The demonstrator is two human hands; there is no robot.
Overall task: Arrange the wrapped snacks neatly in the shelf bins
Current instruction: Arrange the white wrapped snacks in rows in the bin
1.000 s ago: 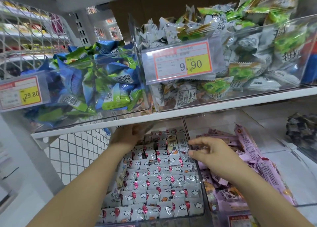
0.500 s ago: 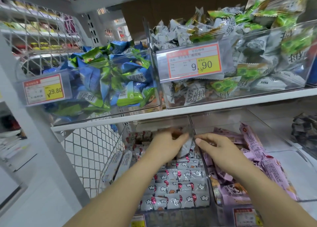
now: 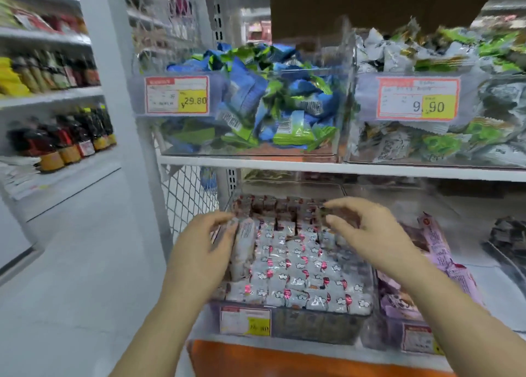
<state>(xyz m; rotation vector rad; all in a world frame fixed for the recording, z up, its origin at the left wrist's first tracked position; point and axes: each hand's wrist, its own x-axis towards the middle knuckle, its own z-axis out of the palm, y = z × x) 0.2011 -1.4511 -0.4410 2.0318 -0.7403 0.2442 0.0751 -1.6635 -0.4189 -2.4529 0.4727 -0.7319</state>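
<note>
- Left hand [image 3: 203, 244] curls its grip around a long white wrapped snack [image 3: 243, 248] at the clear bin's [image 3: 321, 327] left edge.
- Right hand [image 3: 367, 234] hovers over the bin's back rows [image 3: 299, 265], thumb and forefinger spread, pinching nothing.

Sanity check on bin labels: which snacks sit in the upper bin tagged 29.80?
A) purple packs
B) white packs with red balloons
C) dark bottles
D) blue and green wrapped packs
D: the 29.80 tag is on the upper left bin, which holds the blue and green packs.
</note>
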